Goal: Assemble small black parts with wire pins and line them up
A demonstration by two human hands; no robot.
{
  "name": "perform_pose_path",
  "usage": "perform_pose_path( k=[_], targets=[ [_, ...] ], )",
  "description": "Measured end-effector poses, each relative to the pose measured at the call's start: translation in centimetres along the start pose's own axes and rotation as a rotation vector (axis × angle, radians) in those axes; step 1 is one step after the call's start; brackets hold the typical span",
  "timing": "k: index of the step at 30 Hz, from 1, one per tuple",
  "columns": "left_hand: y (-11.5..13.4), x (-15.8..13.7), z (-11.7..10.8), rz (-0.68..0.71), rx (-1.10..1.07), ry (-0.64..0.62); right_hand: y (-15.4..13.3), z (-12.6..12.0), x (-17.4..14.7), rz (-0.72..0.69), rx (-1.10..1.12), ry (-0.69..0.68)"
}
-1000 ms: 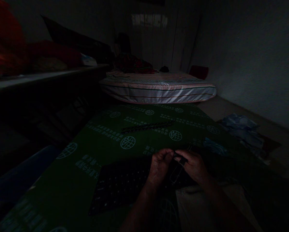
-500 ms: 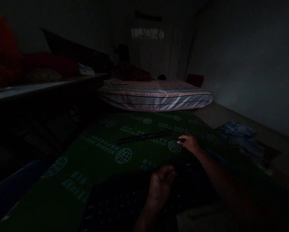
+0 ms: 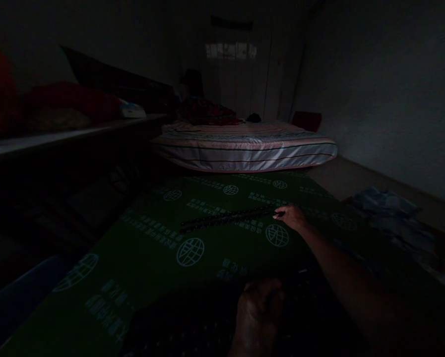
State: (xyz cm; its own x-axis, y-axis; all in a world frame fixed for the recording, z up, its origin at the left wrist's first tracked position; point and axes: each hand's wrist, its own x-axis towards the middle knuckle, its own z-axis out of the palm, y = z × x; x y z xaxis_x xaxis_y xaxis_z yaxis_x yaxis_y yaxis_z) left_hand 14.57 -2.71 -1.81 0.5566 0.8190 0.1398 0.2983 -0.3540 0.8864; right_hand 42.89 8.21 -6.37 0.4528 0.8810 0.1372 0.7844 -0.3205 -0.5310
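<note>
In the dim head view my right hand (image 3: 292, 217) reaches over the green sheet (image 3: 151, 267). Its fingertips pinch a small dark piece (image 3: 280, 213) whose kind I cannot make out. Right by these fingers end two long black knobbly strips (image 3: 225, 218), lying side by side on the sheet; whether the piece touches them is unclear. Closer to me, my left hand (image 3: 260, 310) is closed above a dark mass with rows of small pale dots (image 3: 185, 329). Shadow hides whatever the left fingers hold, if anything.
Beyond the sheet stands a bed (image 3: 244, 153) with a striped cover. A shelf (image 3: 95, 130) with red cloth and a small pale box (image 3: 132, 109) runs along the left. Pale bluish cloth or wrapping (image 3: 389, 208) lies on the floor at right.
My right hand has moved left and away from me across the sheet, up to the strips' right end, still pinching the dark piece. The left hand has drawn nearer to me. The view shifted slightly.
</note>
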Motion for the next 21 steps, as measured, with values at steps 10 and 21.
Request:
perform_pose_path(
  k=[10, 21],
  targets=[
    [-0.09, 0.13, -0.21, 0.029, 0.087, -0.029, 0.16, -0.05, 0.31, 0.008, 0.098, -0.076],
    [-0.44, 0.08, 0.03, 0.025, 0.065, -0.015, 0.43, 0.12, 0.42, 0.049, 0.197, -0.131]
  ],
)
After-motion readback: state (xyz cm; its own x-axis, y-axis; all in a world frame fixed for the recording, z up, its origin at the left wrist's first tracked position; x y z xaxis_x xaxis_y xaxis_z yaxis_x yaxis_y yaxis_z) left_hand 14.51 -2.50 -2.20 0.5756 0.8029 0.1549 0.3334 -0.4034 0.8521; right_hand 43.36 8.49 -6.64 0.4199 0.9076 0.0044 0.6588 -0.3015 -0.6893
